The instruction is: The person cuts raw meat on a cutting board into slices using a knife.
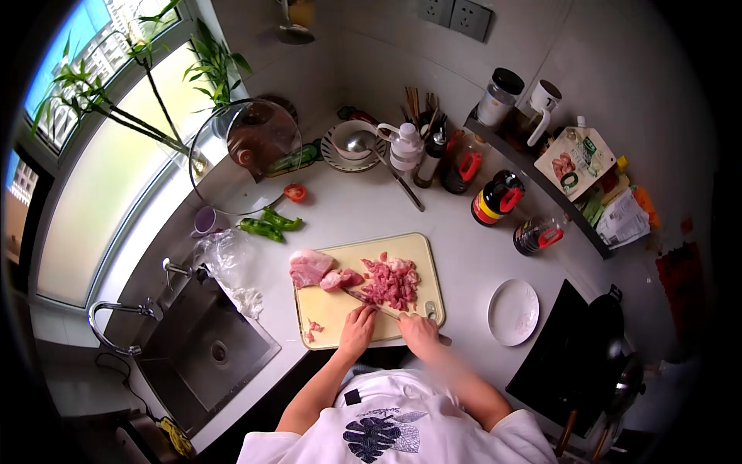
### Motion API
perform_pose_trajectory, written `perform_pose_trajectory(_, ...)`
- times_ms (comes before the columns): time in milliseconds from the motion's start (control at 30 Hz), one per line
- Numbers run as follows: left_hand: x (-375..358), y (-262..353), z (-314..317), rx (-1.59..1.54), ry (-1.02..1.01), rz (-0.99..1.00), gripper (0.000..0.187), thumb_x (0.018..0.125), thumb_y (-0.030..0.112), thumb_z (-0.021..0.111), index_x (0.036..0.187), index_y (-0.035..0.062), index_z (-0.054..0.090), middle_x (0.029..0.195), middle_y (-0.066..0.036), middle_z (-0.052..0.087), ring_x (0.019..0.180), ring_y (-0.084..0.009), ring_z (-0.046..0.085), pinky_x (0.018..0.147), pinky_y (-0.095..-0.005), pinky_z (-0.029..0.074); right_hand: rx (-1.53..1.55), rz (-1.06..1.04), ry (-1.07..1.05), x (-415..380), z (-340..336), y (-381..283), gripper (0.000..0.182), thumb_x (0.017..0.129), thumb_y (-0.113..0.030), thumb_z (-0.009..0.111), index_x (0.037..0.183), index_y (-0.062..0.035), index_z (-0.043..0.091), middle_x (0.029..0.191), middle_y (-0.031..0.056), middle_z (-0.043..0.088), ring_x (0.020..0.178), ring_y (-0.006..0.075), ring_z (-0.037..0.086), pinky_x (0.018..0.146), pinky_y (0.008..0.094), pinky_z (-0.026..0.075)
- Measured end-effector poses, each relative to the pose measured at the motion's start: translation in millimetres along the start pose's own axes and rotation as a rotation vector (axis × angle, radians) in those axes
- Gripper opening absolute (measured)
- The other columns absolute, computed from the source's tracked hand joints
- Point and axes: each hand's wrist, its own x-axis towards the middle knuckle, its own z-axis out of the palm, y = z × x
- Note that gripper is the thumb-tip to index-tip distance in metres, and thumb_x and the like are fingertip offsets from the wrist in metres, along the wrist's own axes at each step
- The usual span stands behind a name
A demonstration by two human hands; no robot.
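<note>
A cream cutting board [309,333] lies at the counter's front edge. On it a large piece of raw meat [310,267] and a smaller piece [341,279] sit at the left, with a pile of cut meat [392,283] to their right. A few scraps [312,331] are at the lower left. My right hand [418,332] is closed around the knife, whose blade [385,311] points up and left towards the smaller piece. My left hand [359,328] rests at the blade, its fingers pressed together; anything under them is hidden.
A sink [219,353] and plastic bag [226,261] are at the left. Green peppers [270,223], half a tomato [295,192] and a bowl [353,140] with a ladle lie behind. Sauce bottles [498,199] and a white plate [513,312] are at the right, near a black stove [553,340].
</note>
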Motion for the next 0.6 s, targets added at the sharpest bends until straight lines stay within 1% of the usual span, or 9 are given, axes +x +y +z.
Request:
perform_pose_trajectory(100, -0.7, -2.1, 3.0, 0.001, 0.014, -0.006, 0.046, 0.085, 0.013, 0.061, 0.13, 0.0038, 0.055, 0.133, -0.01, 0.054, 0.125, -0.0292, 0.048, 0.104, -0.0416, 0.04, 0.036, -0.057, -0.001, 13.2, -12.7, -7.9, 0.026, 0.095, -0.033, 0.06, 0.087, -0.0096, 0.067, 0.071, 0.0117, 0.068, 0.068, 0.0329, 0.069, 0.066, 0.046, 0.055)
perform_pose_trajectory(167, -2.8, -5.6, 3.5, 0.034, 0.048, 0.007, 0.046, 0.085, 0.013, 0.06, 0.13, 0.0035, 0.055, 0.134, -0.01, 0.053, 0.127, -0.0286, 0.047, 0.105, -0.0411, 0.04, -0.013, -0.063, 0.045, -0.6, -13.0, 5.4, 0.025, 0.095, -0.032, 0.06, 0.087, -0.0085, 0.066, 0.072, 0.0123, 0.068, 0.069, 0.0346, 0.069, 0.066, 0.0462, 0.054)
perform_pose_trajectory(233, -1.9, -4.8, 4.1, 0.021, 0.034, 0.026, 0.045, 0.085, 0.014, 0.06, 0.129, 0.0032, 0.056, 0.134, -0.01, 0.053, 0.128, -0.028, 0.046, 0.106, -0.0403, 0.039, -0.035, -0.062, 0.016, -19.5, -32.1, 18.6, 0.024, 0.096, -0.029, 0.06, 0.086, -0.0074, 0.066, 0.074, 0.0132, 0.068, 0.071, 0.0353, 0.069, 0.066, 0.0463, 0.054)
perform_pose_trajectory(300, -0.7, -2.9, 3.7, 0.013, 0.046, 0.023, 0.044, 0.086, 0.013, 0.06, 0.128, 0.0028, 0.056, 0.135, -0.01, 0.053, 0.129, -0.0277, 0.046, 0.107, -0.0399, 0.039, 0.035, -0.05, -0.061, -31.8, -44.7, 32.1, 0.027, 0.096, -0.029, 0.058, 0.085, -0.0057, 0.066, 0.073, 0.0184, 0.069, 0.072, 0.0374, 0.071, 0.067, 0.0492, 0.055)
perform_pose_trajectory(367, -1.1, -3.3, 0.9, 0.013, 0.02, 0.029, 0.043, 0.086, 0.013, 0.059, 0.127, 0.0026, 0.057, 0.135, -0.01, 0.053, 0.13, -0.0276, 0.045, 0.107, -0.0398, 0.039, 0.025, -0.038, -0.08, -24.7, -39.7, 32.0, 0.027, 0.095, -0.03, 0.059, 0.087, -0.0061, 0.067, 0.073, 0.0186, 0.069, 0.072, 0.0376, 0.071, 0.067, 0.0492, 0.055)
perform_pose_trajectory(433, -0.2, -4.8, 0.8, 0.014, 0.042, 0.032, 0.041, 0.086, 0.013, 0.059, 0.126, 0.0025, 0.057, 0.135, -0.011, 0.053, 0.131, -0.0277, 0.045, 0.107, -0.0398, 0.039, 0.057, -0.074, -0.036, -6.0, -31.9, 17.5, 0.027, 0.095, -0.032, 0.059, 0.089, -0.0064, 0.068, 0.074, 0.0191, 0.069, 0.073, 0.0378, 0.071, 0.067, 0.0494, 0.056)
perform_pose_trajectory(500, -4.4, -4.3, 3.2, 0.039, 0.046, 0.058, 0.041, 0.086, 0.013, 0.059, 0.126, 0.0025, 0.057, 0.136, -0.011, 0.053, 0.131, -0.0278, 0.045, 0.106, -0.0399, 0.039, 0.004, -0.065, -0.045, 13.5, -24.5, 1.8, 0.028, 0.095, -0.032, 0.059, 0.091, -0.0062, 0.069, 0.074, 0.0196, 0.07, 0.073, 0.0382, 0.071, 0.068, 0.0495, 0.056)
perform_pose_trajectory(567, -6.7, -4.9, 2.5, 0.026, 0.089, 0.047, 0.043, 0.086, 0.012, 0.058, 0.128, 0.0025, 0.056, 0.136, -0.011, 0.052, 0.13, -0.0282, 0.047, 0.106, -0.0394, 0.039, -0.015, -0.094, -0.046, 17.6, -17.3, 6.3, 0.028, 0.095, -0.033, 0.059, 0.092, -0.0068, 0.069, 0.074, 0.0206, 0.069, 0.073, 0.0388, 0.071, 0.068, 0.0498, 0.056)
perform_pose_trajectory(600, -9.1, -6.7, 4.7, -0.014, 0.098, 0.04, 0.044, 0.086, 0.012, 0.058, 0.129, 0.0027, 0.055, 0.137, -0.011, 0.052, 0.129, -0.0283, 0.048, 0.106, -0.0389, 0.04, 0.024, -0.099, -0.009, 12.6, -19.4, 10.3, 0.028, 0.095, -0.034, 0.06, 0.09, -0.0069, 0.069, 0.075, 0.0208, 0.069, 0.073, 0.0388, 0.07, 0.067, 0.0501, 0.056)
